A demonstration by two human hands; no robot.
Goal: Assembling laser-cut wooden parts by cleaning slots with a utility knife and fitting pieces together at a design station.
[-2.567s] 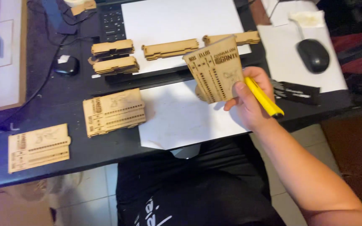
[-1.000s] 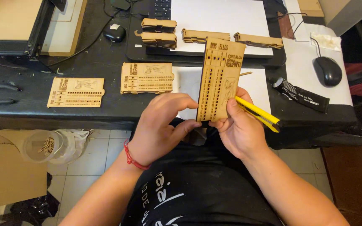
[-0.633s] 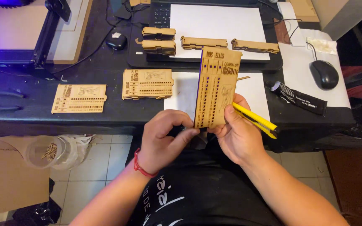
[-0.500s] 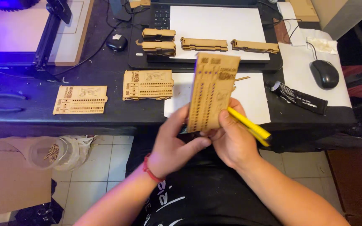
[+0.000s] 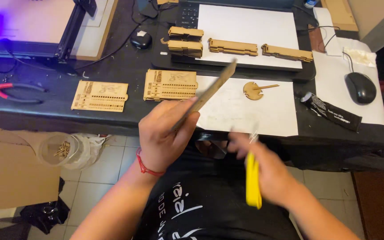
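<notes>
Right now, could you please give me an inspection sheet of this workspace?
Surface: black desk with white sheets.
Job's things: wooden panel edge-on in the left hand; yellow tool in the blurred right hand.
Clutter: two flat wooden panels, stacked wooden strips, round wooden piece, pliers, black tube, mouse.
Grippers: both hands closed on their items.
Cables: black cable.
Surroundings: tiled floor, plastic cup.

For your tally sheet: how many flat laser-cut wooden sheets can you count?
3: one in the left hand, the held sheet; two on the desk, left sheet and middle sheet. Others may be hidden.
</notes>
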